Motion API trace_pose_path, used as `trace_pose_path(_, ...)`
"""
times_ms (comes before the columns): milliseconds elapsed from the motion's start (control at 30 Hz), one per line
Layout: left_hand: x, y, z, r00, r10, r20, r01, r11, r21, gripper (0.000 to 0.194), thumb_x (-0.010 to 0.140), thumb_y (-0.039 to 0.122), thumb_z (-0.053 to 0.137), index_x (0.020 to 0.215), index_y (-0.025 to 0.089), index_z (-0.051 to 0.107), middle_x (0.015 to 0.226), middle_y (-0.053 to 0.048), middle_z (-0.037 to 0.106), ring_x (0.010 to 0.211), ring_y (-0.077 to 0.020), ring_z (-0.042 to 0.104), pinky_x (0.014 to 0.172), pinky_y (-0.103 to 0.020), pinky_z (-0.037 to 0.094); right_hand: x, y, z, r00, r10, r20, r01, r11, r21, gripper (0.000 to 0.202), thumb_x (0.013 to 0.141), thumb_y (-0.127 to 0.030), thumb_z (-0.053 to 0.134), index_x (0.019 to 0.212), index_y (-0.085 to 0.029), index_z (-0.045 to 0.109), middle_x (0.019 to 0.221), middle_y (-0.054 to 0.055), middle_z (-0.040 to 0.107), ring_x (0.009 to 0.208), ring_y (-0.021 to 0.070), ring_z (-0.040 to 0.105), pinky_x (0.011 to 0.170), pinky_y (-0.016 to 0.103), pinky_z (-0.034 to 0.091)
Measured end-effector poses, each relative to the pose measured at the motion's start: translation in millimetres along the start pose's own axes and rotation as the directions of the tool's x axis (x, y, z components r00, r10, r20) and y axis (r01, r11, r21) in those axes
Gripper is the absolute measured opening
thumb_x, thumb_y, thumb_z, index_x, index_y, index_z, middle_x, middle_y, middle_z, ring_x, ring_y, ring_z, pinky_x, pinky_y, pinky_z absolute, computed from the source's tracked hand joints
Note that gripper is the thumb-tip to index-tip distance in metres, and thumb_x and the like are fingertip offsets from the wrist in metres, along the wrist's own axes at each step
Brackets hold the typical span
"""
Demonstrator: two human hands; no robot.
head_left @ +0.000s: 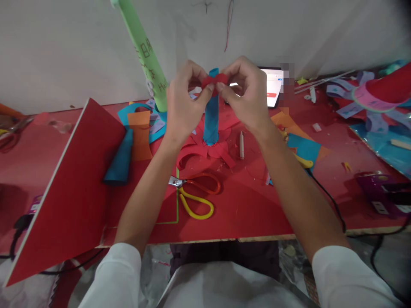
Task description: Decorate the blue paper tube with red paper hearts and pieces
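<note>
Between both hands is a small red paper piece (210, 81), shaped like a bow, against the upper part of an upright blue paper tube (211, 115). My left hand (189, 94) pinches its left side with thumb and fingers. On the other side my right hand (245, 92) pinches it too, the two thumbs almost meeting in front. The tube's foot stands among red paper strips (221, 152) spread out like petals on the table. Scissors (195, 194) with one orange and one yellow handle lie nearer to me, below the tube.
A red upright board (70, 192) stands at left beside a blue paper cone (120, 160). A tall green paper tube (144, 55) leans behind my left hand. A lit tablet (272, 85) rests against the wall. At right lie a yellow-handled tool (303, 161) with a cord and a purple power strip (382, 194).
</note>
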State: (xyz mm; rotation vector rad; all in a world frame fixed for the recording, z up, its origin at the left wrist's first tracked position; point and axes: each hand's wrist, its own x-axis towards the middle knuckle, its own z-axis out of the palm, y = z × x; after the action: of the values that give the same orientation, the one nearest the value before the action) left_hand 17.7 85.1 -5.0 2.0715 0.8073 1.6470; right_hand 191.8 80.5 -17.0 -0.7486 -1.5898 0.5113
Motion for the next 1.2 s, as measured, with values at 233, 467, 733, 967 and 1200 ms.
trace_pose_path(233,2,3,-3.8,1.0,0.007,0.022,-0.007,1.0,0.018,0.019,0.086,0.013,0.072,0.084,0.027,0.059,0.084,0.0,0.064,0.079,-0.0169,0.063,0.073,-0.036,0.052,-1,-3,-1,1.0,-0.001,-0.008,0.001,0.999,-0.054,0.037,0.092,-0.061,0.077,0.084,-0.03,0.058,0.085,-0.001,0.067,0.077,0.0176,0.065,0.067,0.035,0.056)
trace_pose_path(467,5,-5,-10.0,0.997,0.023,0.077,-0.022,1.0,-0.008,0.012,0.087,0.022,0.075,0.088,0.028,0.064,0.089,0.001,0.068,0.083,-0.0186,0.067,0.076,-0.039,0.055,-2,-3,0,0.999,0.036,-0.021,-0.037,0.998,-0.043,0.038,0.09,-0.064,0.077,0.085,-0.032,0.058,0.086,-0.001,0.067,0.08,0.0203,0.065,0.068,0.037,0.056)
trace_pose_path(733,5,-5,-2.1,0.999,0.022,-0.047,-0.025,0.999,-0.043,0.011,0.081,0.035,0.081,0.08,0.039,0.07,0.08,0.001,0.067,0.074,-0.0215,0.061,0.069,-0.043,0.05,-1,-3,0,0.998,0.05,-0.035,-0.05,0.999,0.013,0.048,0.084,-0.079,0.074,0.083,-0.033,0.06,0.086,0.0,0.068,0.078,0.0211,0.064,0.067,0.04,0.054)
trace_pose_path(967,4,0,-3.0,0.999,0.041,-0.029,-0.042,0.999,-0.03,0.011,0.085,0.031,0.08,0.081,0.032,0.069,0.08,0.001,0.067,0.076,-0.0199,0.061,0.071,-0.041,0.05,-1,-6,-1,0.996,0.077,-0.042,-0.078,0.997,-0.014,0.046,0.084,-0.075,0.077,0.081,-0.032,0.06,0.085,0.0,0.068,0.08,0.0211,0.065,0.069,0.038,0.055)
trace_pose_path(1200,4,4,-2.0,0.999,0.016,-0.049,-0.017,0.999,-0.028,0.012,0.082,0.034,0.079,0.079,0.039,0.069,0.078,0.001,0.069,0.074,-0.0232,0.063,0.07,-0.043,0.049,-1,-6,0,0.999,0.02,-0.049,-0.019,1.0,0.022,0.048,0.087,-0.075,0.075,0.083,-0.029,0.06,0.083,0.0,0.066,0.076,0.0188,0.065,0.066,0.037,0.049)
